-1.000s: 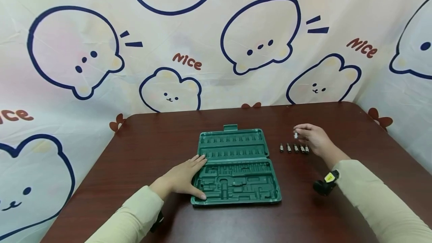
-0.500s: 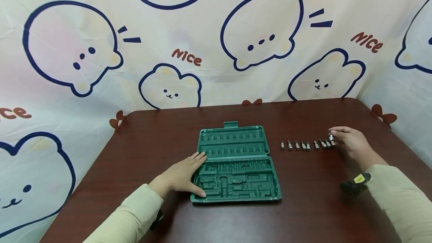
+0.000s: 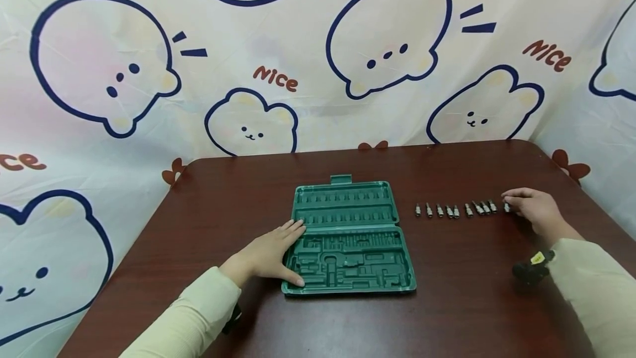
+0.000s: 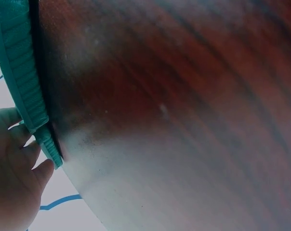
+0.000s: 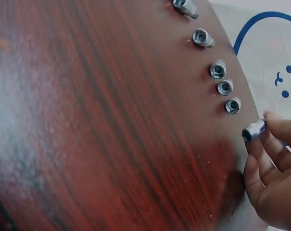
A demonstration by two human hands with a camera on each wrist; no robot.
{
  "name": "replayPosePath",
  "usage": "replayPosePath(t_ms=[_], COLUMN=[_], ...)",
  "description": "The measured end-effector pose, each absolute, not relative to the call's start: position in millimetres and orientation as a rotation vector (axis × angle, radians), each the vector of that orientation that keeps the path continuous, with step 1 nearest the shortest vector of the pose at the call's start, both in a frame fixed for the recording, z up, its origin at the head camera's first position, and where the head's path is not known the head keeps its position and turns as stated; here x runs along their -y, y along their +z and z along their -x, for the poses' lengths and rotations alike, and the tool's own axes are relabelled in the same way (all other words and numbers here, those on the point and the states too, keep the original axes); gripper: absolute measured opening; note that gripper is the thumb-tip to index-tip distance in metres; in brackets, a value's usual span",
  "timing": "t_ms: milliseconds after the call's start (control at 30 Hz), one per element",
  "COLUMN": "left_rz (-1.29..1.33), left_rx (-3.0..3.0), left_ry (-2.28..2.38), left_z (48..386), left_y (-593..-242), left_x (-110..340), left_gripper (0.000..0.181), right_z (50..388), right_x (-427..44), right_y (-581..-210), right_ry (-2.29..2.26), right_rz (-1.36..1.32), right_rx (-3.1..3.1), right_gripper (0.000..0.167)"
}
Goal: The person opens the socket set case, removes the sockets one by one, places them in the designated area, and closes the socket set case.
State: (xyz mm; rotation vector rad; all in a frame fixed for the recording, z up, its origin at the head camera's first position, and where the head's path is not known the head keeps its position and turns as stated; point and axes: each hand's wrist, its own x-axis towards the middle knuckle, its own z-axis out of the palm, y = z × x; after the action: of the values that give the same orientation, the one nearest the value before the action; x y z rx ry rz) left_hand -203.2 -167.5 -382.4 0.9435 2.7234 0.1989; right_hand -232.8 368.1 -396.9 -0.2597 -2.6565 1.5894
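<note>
At the right end of a row of small metal sockets, my right hand pinches one more silver socket between thumb and fingers. The right wrist view shows its hollow end pointing away from the fingers, close to the tabletop; whether it touches the wood I cannot tell. My left hand rests with spread, straight fingers on the left edge of an open green plastic tool case. The case lies flat, its moulded slots bare. Fingers of the left hand also show beside the ribbed case side in the left wrist view.
The case and sockets stand on a dark red-brown wooden table. A white cloth printed with cartoon bears hangs behind and beside it. The sockets stand in several loose groups right of the case.
My right hand has carried the socket rightward, past the other sockets, and lowered it at the row's end. The left hand stays on the case. The head view has tilted slightly down.
</note>
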Motion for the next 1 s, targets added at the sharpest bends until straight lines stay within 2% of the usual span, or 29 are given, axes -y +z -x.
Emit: replayPosePath(t_ms=[167, 633, 1000], left_rz=[-0.935, -0.942, -0.939], left_rx=[-2.724, -2.715, -2.719], left_ry=[0.198, 0.199, 0.197], left_z=[202, 203, 202], left_y=[-381, -380, -380], left_x=[167, 166, 167], left_gripper=[0.110, 0.110, 0.109], right_z=[237, 243, 243], right_x=[-363, -356, -354], right_y=[-398, -402, -401], right_ry=[1.302, 1.063, 1.207], right_rz=[0.214, 0.294, 0.371], right_rx=[2.795, 2.841, 2.790], right_gripper=[0.040, 0.032, 0.035])
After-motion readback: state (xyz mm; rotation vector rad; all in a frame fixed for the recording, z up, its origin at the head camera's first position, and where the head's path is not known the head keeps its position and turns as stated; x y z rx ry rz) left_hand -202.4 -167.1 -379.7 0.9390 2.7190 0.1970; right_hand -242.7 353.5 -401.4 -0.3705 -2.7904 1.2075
